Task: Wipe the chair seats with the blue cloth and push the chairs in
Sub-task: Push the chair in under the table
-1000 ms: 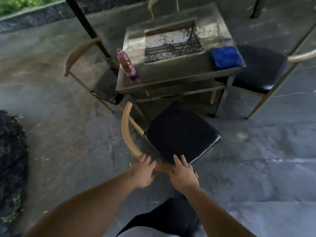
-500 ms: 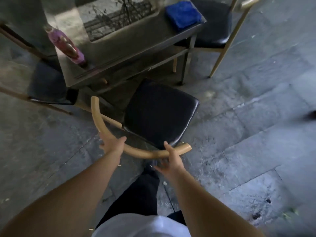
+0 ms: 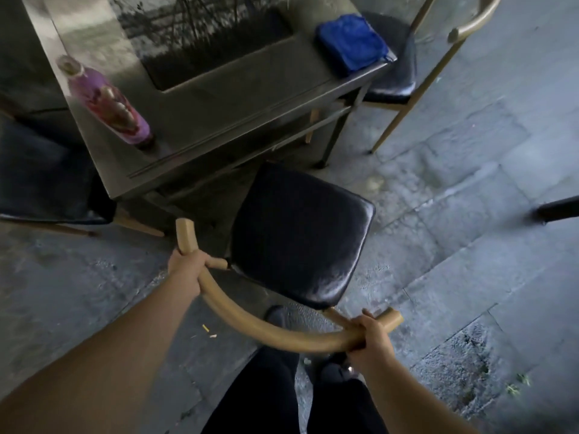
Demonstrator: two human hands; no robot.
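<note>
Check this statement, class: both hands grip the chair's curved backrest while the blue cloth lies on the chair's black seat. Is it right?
One detail is wrong. In the head view the blue cloth lies on the corner of the table, not on the black seat. The rest holds: the left hand and right hand both grip the curved backrest.

The tabletop [image 3: 219,98] runs out past the top edge, and the bottle [image 3: 108,103] on it is smeared by blur, its label unreadable. The left chair [image 3: 40,177] is cut by the left edge. The right chair [image 3: 391,70] sits partly hidden behind the tabletop corner. The near chair's [image 3: 300,233] legs are hidden under its seat.
</note>
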